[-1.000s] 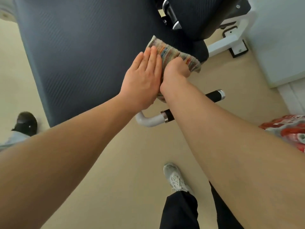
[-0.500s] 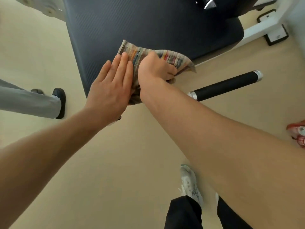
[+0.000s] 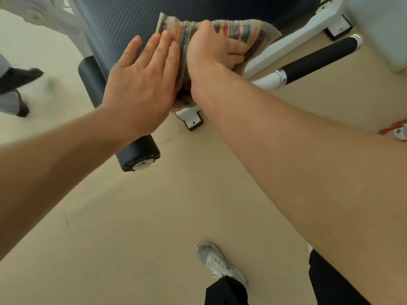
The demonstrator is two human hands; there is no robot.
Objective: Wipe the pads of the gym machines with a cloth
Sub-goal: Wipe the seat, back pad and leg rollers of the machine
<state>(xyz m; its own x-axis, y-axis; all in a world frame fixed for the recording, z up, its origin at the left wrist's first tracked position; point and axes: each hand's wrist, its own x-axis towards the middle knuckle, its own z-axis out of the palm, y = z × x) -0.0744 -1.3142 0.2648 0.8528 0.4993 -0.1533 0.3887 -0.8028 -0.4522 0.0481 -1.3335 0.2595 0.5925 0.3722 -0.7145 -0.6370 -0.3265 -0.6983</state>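
Head view: right hand (image 3: 211, 51) bunched tight around striped cloth (image 3: 242, 31), pressing it on near edge of dark seat pad (image 3: 123, 20) at far centre. Left hand (image 3: 145, 84) flat, fingers (image 3: 164, 44) straight & together, holding nothing, palm on pad w/ fingertips touching cloth's left edge. Cloth hangs over pad edge between both hands. Black roller pad (image 3: 136, 155) sticks out under left wrist. Black-grip handle (image 3: 317, 60) on white frame (image 3: 293, 38), right of cloth. Grey sneaker (image 3: 220, 263) on beige floor (image 3: 132, 227), near centre. Another person's dark shoe (image 3: 19, 78) far left, blurred.
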